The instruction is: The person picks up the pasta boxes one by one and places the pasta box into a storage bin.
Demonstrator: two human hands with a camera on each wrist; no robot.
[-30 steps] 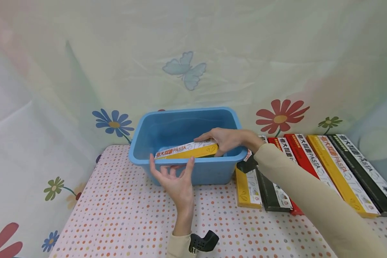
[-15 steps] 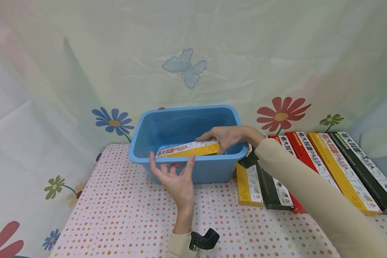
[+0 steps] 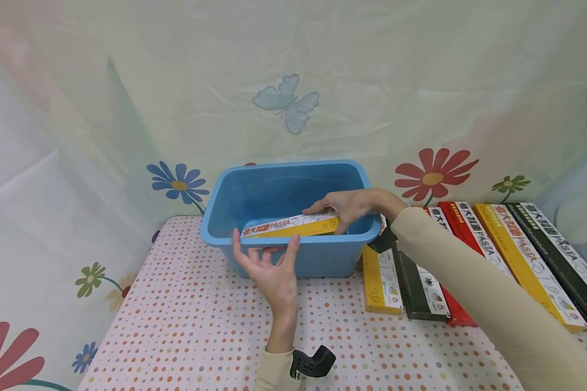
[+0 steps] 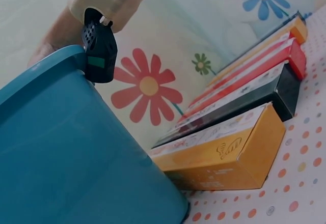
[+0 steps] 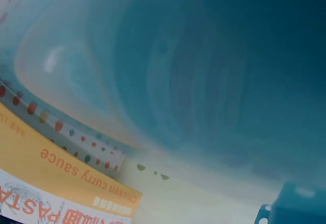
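A blue plastic tub [image 3: 323, 258] stands at the middle of the table. Inside, a yellow-and-white pasta box [image 3: 293, 224] lies slightly tilted along the near wall, its right end higher. My right hand [image 3: 349, 206] reaches over the tub's right side and grips that end, thumb on top; its other fingers are partly hidden. At the front, my left hand [image 3: 274, 277] holds the tub's near rim from outside, two fingertips up at the rim and other fingers curled beneath it. Neither hand itself shows in its own wrist view, though the tub's wall [image 4: 86, 152] fills much of the left one.
Right of the tub lies a row of pasta boxes: a yellow one [image 3: 382, 282], a black one [image 3: 423, 290], red ones [image 3: 474, 239], another yellow one [image 3: 530, 260] and another black one [image 3: 562, 260]. A flowered curtain [image 3: 293, 49] hangs behind the dotted tablecloth [image 3: 186, 304].
Both hands keep their holds on the tub and the pasta box. The whole scene shifts slightly in the head view; the box stays in nearly the same place inside the tub.
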